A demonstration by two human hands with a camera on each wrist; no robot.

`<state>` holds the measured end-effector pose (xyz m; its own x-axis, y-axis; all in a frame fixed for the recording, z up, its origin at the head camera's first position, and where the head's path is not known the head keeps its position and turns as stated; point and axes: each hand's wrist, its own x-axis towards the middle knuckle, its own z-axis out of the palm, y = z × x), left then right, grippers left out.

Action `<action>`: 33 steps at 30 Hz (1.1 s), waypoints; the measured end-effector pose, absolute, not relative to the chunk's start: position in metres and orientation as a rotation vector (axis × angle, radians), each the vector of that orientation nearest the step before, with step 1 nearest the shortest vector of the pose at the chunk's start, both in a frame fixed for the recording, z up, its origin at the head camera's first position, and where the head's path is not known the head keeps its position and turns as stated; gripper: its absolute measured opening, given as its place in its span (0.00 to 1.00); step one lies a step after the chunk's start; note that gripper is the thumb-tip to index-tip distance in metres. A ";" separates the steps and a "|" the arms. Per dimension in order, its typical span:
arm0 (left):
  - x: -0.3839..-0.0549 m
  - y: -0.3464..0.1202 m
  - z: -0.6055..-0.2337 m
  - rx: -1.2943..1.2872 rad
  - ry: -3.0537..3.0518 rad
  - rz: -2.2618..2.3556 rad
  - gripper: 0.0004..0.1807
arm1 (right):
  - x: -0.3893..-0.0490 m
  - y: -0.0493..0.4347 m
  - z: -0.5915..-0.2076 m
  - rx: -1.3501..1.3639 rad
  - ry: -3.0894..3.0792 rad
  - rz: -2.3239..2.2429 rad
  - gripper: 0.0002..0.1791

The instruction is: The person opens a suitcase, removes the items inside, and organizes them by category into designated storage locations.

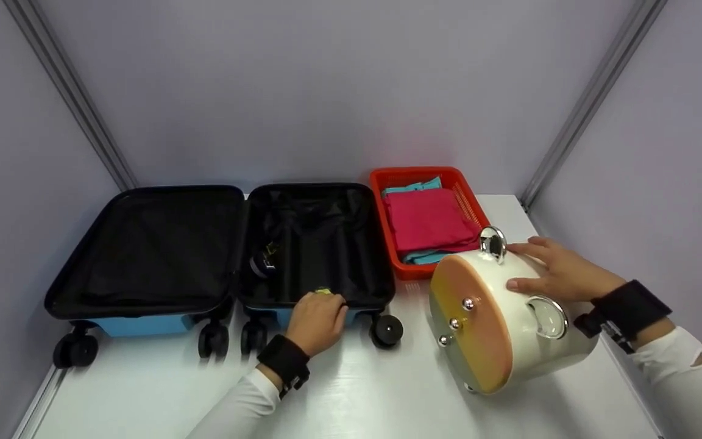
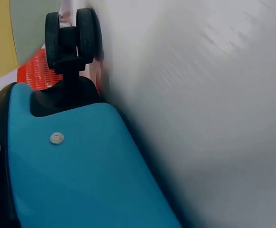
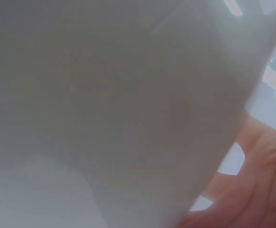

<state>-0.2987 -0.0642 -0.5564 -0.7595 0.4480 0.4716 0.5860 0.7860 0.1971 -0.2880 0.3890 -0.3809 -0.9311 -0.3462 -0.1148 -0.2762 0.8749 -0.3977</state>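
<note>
My left hand (image 1: 317, 320) grips the front rim of the open suitcase (image 1: 381, 303), with its fingers curled over the edge. A small yellow-green item (image 1: 323, 291) shows right by the fingertips. In the left wrist view, the blue shell (image 2: 81, 166) and a black double wheel (image 2: 69, 40) are close up, with fingertips at the rim. My right hand (image 1: 555, 271) rests with spread fingers on a cream drum-shaped object (image 1: 524, 311), which lies on its side. Its face has orange, yellow and grey areas and silver ball studs; silver loop handles (image 1: 551, 317) sit on the wall.
Behind the drum-shaped object stands a red plastic basket (image 1: 397, 262) of folded pink cloth (image 1: 430, 219) and turquoise cloth (image 1: 427, 257). The other black-lined suitcase half (image 1: 150, 250) lies at left. A dark strap-like item (image 1: 262, 263) lies inside the right half. Grey walls enclose the white table (image 1: 351, 390).
</note>
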 end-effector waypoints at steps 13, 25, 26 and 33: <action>-0.281 0.018 -0.481 -1.084 -2.536 -0.815 0.15 | -0.291 0.385 -0.383 -0.525 2.856 -0.579 0.43; -0.277 0.093 -0.452 -1.286 -2.694 -0.610 0.22 | -0.292 0.385 -0.384 -0.579 2.818 -0.598 0.44; -0.278 0.096 -0.451 -1.286 -2.693 -0.596 0.21 | -0.292 0.386 -0.384 -0.583 2.818 -0.597 0.44; -0.279 0.112 -0.455 -1.251 -2.700 -0.602 0.16 | -0.294 0.393 -0.385 -0.563 2.807 -0.609 0.45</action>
